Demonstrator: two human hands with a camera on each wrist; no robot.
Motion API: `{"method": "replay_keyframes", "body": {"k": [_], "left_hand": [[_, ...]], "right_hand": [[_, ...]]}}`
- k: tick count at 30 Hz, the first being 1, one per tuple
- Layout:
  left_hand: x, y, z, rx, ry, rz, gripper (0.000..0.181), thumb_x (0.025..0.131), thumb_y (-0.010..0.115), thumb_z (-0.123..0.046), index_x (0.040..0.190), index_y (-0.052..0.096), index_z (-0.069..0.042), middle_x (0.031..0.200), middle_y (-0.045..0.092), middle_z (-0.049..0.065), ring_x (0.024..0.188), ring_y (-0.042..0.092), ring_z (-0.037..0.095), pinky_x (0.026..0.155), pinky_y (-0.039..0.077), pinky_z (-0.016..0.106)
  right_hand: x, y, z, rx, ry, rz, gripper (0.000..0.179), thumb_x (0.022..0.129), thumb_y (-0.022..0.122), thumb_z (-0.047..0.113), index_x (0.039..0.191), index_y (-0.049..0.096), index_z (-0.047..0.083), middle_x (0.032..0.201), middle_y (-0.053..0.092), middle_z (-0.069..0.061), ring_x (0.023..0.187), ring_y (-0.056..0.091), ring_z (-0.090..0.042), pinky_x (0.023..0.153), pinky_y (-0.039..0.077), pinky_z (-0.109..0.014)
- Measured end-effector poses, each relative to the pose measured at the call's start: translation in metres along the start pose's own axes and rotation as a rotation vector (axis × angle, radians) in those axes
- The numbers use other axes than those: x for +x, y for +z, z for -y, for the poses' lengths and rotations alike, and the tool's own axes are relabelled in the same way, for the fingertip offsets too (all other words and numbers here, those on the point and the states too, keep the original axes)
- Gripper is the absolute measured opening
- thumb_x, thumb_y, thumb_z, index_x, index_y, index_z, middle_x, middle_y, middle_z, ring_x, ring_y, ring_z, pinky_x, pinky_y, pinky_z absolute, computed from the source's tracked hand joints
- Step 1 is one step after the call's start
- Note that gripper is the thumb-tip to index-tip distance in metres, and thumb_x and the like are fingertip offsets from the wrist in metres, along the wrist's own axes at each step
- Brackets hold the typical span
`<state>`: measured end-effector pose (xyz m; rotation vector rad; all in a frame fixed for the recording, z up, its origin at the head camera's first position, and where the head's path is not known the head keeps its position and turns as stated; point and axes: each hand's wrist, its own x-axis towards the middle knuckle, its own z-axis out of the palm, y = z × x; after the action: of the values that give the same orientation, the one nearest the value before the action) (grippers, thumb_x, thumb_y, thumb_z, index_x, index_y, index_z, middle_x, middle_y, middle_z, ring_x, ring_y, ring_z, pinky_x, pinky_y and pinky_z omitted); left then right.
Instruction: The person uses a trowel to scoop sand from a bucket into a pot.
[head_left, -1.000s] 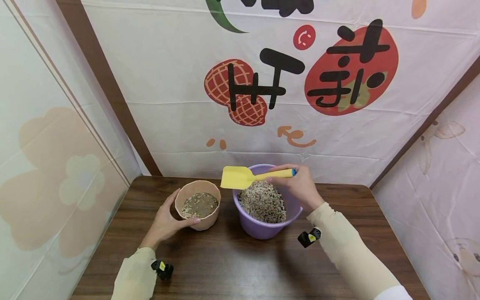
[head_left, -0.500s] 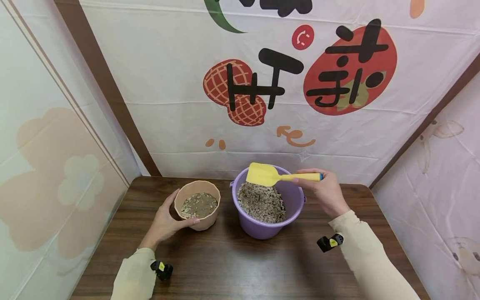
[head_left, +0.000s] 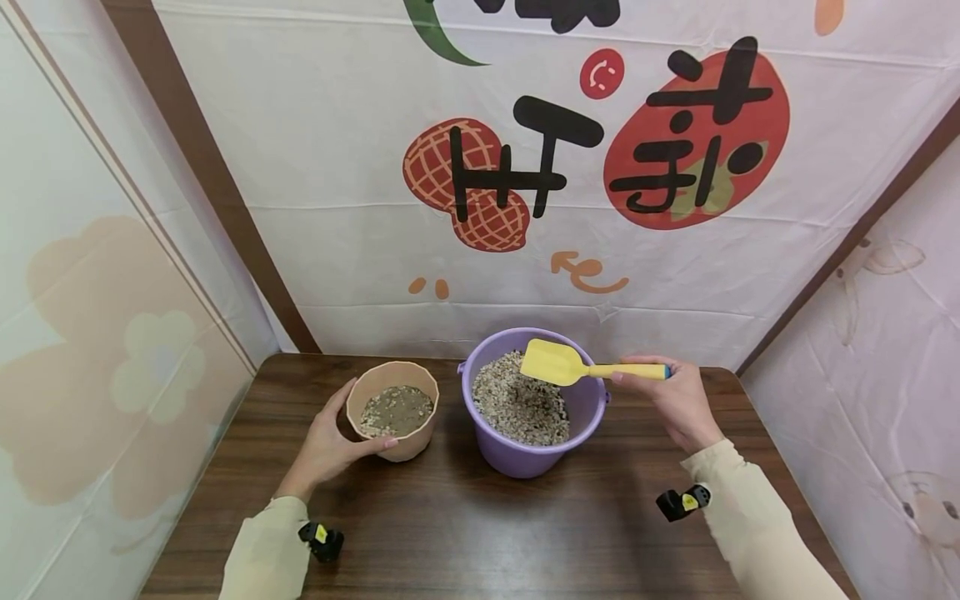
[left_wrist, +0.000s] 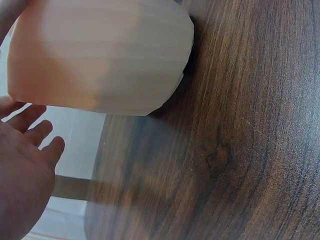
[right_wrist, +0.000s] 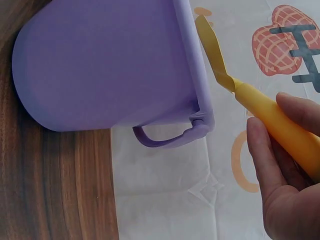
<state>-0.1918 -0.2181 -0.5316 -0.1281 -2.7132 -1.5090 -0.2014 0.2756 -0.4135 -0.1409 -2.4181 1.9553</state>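
Observation:
A small peach pot [head_left: 413, 444] with faceted sides stands on the left, partly filled with a grey-brown grainy mix [head_left: 399, 410]. My left hand [head_left: 327, 444] holds it from the left, thumb over the near rim and fingers along the far side. To its right is a purple bucket [head_left: 516, 457] containing loose speckled grit [head_left: 517, 408]. In my right hand [head_left: 677, 402] is the handle of a yellow toy shovel [head_left: 557, 363], gripped between thumb and fingers. Its blade hangs just above the bucket's rim in the right wrist view, over the far right part of the opening.
Both containers stand near the back of a dark wood table [head_left: 480, 533]. A printed white cloth [head_left: 360, 250] hangs right behind them, with pale side panels [head_left: 862, 400] left and right. The bucket's handle [right_wrist: 167, 141] folds down at its side.
My right hand has drawn the shovel rightward, from between the pot and bucket to over the bucket, its blade now slightly lower. My left hand stays on the pot.

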Motion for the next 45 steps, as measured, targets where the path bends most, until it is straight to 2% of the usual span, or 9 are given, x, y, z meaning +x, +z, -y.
{"method": "replay_keyframes", "body": {"k": [6, 12, 16, 21, 27, 32, 35, 39, 45], "left_hand": [[0.001, 0.000, -0.002, 0.014, -0.008, 0.003, 0.124, 0.068, 0.096, -0.041, 0.162, 0.023, -0.008, 0.163, 0.026, 0.020, 0.148, 0.024, 0.043, 0.113, 0.026, 0.066], [0.001, -0.006, -0.014, 0.051, 0.001, 0.024, 0.131, 0.069, 0.095, -0.043, 0.164, 0.011, -0.011, 0.166, 0.019, 0.020, 0.149, 0.020, 0.044, 0.114, 0.024, 0.067], [0.006, -0.012, -0.034, 0.079, 0.055, 0.035, 0.133, 0.067, 0.095, -0.045, 0.165, 0.009, -0.016, 0.166, 0.017, 0.018, 0.148, 0.021, 0.045, 0.112, 0.027, 0.068], [0.018, -0.012, -0.071, 0.107, 0.135, 0.071, 0.133, 0.065, 0.095, -0.052, 0.165, 0.011, -0.024, 0.167, 0.017, 0.012, 0.150, 0.020, 0.041, 0.113, 0.026, 0.068], [0.035, 0.004, -0.111, 0.117, 0.184, 0.160, 0.133, 0.064, 0.091, -0.061, 0.164, 0.010, -0.030, 0.168, 0.016, 0.004, 0.152, 0.018, 0.034, 0.115, 0.026, 0.064], [0.048, 0.025, -0.127, 0.099, 0.210, 0.238, 0.133, 0.062, 0.091, -0.063, 0.164, 0.012, -0.029, 0.168, 0.015, 0.001, 0.152, 0.019, 0.030, 0.117, 0.028, 0.058], [0.054, 0.038, -0.131, 0.038, 0.220, 0.280, 0.134, 0.061, 0.095, -0.056, 0.164, 0.014, -0.026, 0.168, 0.016, 0.002, 0.152, 0.018, 0.028, 0.118, 0.026, 0.056], [0.057, 0.053, -0.130, -0.005, 0.223, 0.320, 0.135, 0.060, 0.098, -0.048, 0.164, 0.017, -0.022, 0.168, 0.017, 0.005, 0.152, 0.018, 0.029, 0.118, 0.024, 0.055], [0.056, 0.067, -0.121, -0.034, 0.209, 0.378, 0.135, 0.061, 0.098, -0.045, 0.164, 0.016, -0.019, 0.168, 0.015, 0.006, 0.152, 0.018, 0.028, 0.119, 0.023, 0.054]], "right_hand": [[0.000, 0.000, -0.001, 0.011, -0.004, 0.000, 0.057, 0.079, 0.090, 0.021, 0.123, 0.068, -0.009, 0.116, 0.068, -0.010, 0.091, 0.066, -0.015, 0.075, 0.055, -0.026], [0.000, 0.000, -0.002, 0.021, -0.010, 0.004, 0.055, 0.080, 0.090, 0.020, 0.122, 0.069, -0.009, 0.111, 0.070, -0.008, 0.090, 0.067, -0.015, 0.075, 0.056, -0.027], [0.000, 0.000, -0.002, 0.020, -0.007, 0.003, 0.055, 0.079, 0.090, 0.020, 0.121, 0.069, -0.008, 0.111, 0.070, -0.008, 0.090, 0.067, -0.015, 0.075, 0.056, -0.027], [-0.001, -0.001, -0.001, 0.028, -0.010, 0.005, 0.052, 0.079, 0.090, 0.019, 0.120, 0.070, -0.007, 0.108, 0.072, -0.005, 0.088, 0.068, -0.015, 0.075, 0.057, -0.027], [-0.001, -0.001, -0.002, 0.023, -0.003, 0.004, 0.050, 0.079, 0.091, 0.020, 0.118, 0.072, -0.004, 0.105, 0.073, -0.003, 0.089, 0.069, -0.018, 0.075, 0.057, -0.028], [-0.001, 0.000, -0.003, 0.006, 0.009, 0.006, 0.055, 0.079, 0.091, 0.023, 0.121, 0.070, -0.007, 0.106, 0.073, -0.004, 0.089, 0.068, -0.016, 0.076, 0.057, -0.028], [-0.001, 0.000, -0.003, -0.004, 0.012, 0.005, 0.054, 0.079, 0.090, 0.023, 0.120, 0.071, -0.006, 0.110, 0.073, -0.007, 0.088, 0.068, -0.016, 0.075, 0.057, -0.028], [-0.002, 0.000, -0.003, -0.007, 0.013, 0.002, 0.053, 0.079, 0.090, 0.023, 0.119, 0.071, -0.006, 0.114, 0.071, -0.012, 0.088, 0.068, -0.016, 0.074, 0.057, -0.028], [-0.002, 0.001, -0.006, 0.010, 0.021, -0.002, 0.056, 0.078, 0.091, 0.021, 0.121, 0.070, -0.007, 0.103, 0.075, -0.005, 0.087, 0.070, -0.015, 0.075, 0.058, -0.029]]}}
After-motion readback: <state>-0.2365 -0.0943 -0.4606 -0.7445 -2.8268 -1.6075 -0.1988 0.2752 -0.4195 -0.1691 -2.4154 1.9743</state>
